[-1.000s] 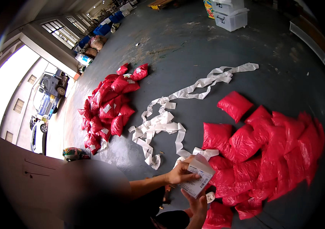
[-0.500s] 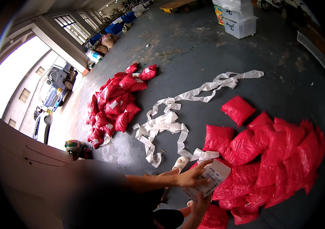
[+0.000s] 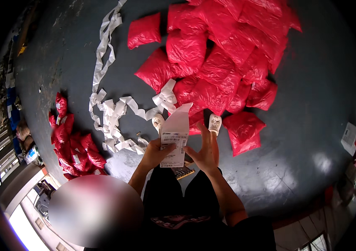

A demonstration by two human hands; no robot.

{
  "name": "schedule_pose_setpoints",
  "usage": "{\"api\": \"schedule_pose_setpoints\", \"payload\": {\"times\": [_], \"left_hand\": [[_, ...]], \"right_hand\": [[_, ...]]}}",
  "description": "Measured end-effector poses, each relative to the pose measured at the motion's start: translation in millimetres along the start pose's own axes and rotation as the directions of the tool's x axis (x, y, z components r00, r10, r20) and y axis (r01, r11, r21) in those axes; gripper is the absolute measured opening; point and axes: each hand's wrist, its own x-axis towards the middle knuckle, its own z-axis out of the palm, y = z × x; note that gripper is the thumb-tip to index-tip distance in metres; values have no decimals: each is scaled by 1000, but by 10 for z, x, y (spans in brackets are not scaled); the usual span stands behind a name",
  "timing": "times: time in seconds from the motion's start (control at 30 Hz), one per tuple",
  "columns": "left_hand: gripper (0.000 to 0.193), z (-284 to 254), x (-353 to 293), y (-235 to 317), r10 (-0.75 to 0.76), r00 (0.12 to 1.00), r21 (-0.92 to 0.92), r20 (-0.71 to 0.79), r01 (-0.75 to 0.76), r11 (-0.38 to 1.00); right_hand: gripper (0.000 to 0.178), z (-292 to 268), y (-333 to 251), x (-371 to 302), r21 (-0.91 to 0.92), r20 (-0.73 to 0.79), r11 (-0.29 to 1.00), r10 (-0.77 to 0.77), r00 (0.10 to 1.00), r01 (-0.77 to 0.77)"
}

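A printed white shipping label [image 3: 173,146], its blank upper end bent over, is upright in front of my lap. My left hand [image 3: 154,155] grips its left edge, with the thumb lying across the print. On the other side, my right hand [image 3: 203,154] is open with fingers spread, its thumb tip close to the label's right edge; I cannot tell whether it touches. Beyond the hands lies a big heap of red plastic mailing bags [image 3: 224,69]. A long, tangled white paper strip [image 3: 113,113] trails over the floor to the heap's near edge.
My feet wear white clogs [image 3: 215,124] right at the heap's near side. One red bag [image 3: 245,131] lies at the right of my feet. A smaller pile of red bags [image 3: 77,152] sits at the left. White sheets [image 3: 349,138] are at the far right.
The view has turned, so the large heap now appears ahead and the smaller pile at the left. My right hand's fingers have spread from the label, while the left keeps hold.
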Motion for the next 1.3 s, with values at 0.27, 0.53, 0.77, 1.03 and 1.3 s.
{"api": "schedule_pose_setpoints", "payload": {"times": [0.27, 0.53, 0.77, 1.03, 1.3], "left_hand": [[27, 378, 208, -79, -188, 946, 152, 264, 152, 977], [29, 550, 726, -466, -133, 968, 56, 214, 124, 991], [29, 740, 1260, -1196, -36, 965, 176, 259, -10, 984], [25, 778, 1800, -1681, -96, 975, -223, 198, 141, 965], [38, -470, 2167, -1732, -291, 860, 346, 420, 144, 927]], "right_hand": [[30, -371, 475, 160, 309, -134, 946, 145, 980, -98], [57, -368, 850, 285, -332, 367, 881, -207, 907, 336], [34, -307, 1771, 417, -261, 484, 956, 10, 875, 133], [22, -26, 2422, 761, -119, 496, 991, 2, 868, 66], [22, -605, 2681, 1828, 483, 38, 787, 420, 907, -385]]}}
